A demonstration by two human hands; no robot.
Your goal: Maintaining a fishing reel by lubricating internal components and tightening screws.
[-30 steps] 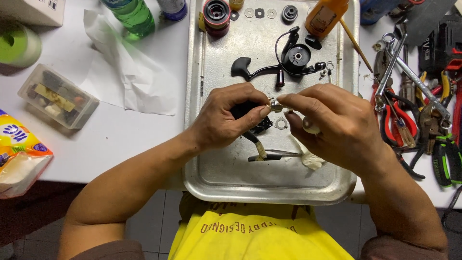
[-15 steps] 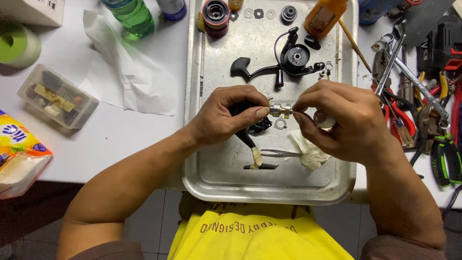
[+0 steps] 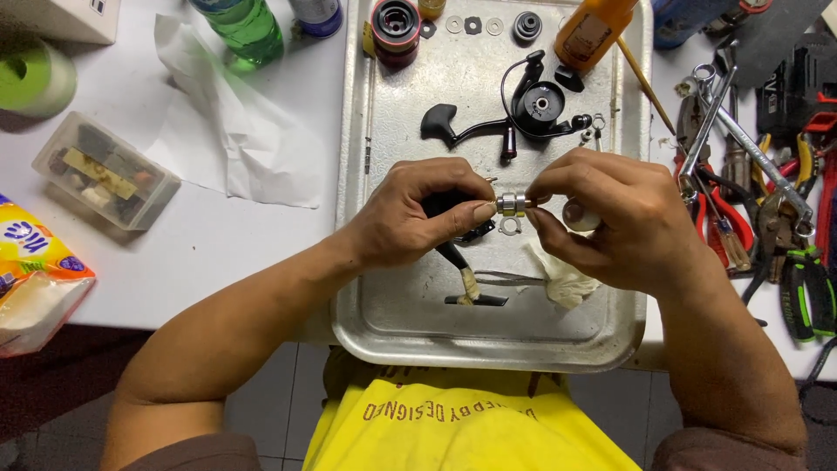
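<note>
Over a metal tray (image 3: 410,305), my left hand (image 3: 418,214) and my right hand (image 3: 610,214) pinch a small silver cylindrical part (image 3: 512,204) between their fingertips. My left hand also grips a black fishing reel body (image 3: 449,218), mostly hidden under its fingers. A small white object (image 3: 582,218) sits tucked in my right palm. Just below the part a metal ring (image 3: 509,227) lies on the tray. A black rotor with bail arm (image 3: 532,109) rests farther back on the tray.
A brush (image 3: 462,275), tweezers (image 3: 510,279) and a white rag (image 3: 562,279) lie on the tray near me. An orange bottle (image 3: 593,30), a spool (image 3: 395,26) and washers (image 3: 473,24) sit at its far end. Pliers and wrenches (image 3: 750,174) crowd the right. Paper (image 3: 235,131), a plastic box (image 3: 105,170), a green bottle (image 3: 248,26) and a snack pack (image 3: 35,270) are on the left.
My hands have drawn slightly apart, so the silver part now shows clearly between the fingertips. Everything on the tray and table stays put.
</note>
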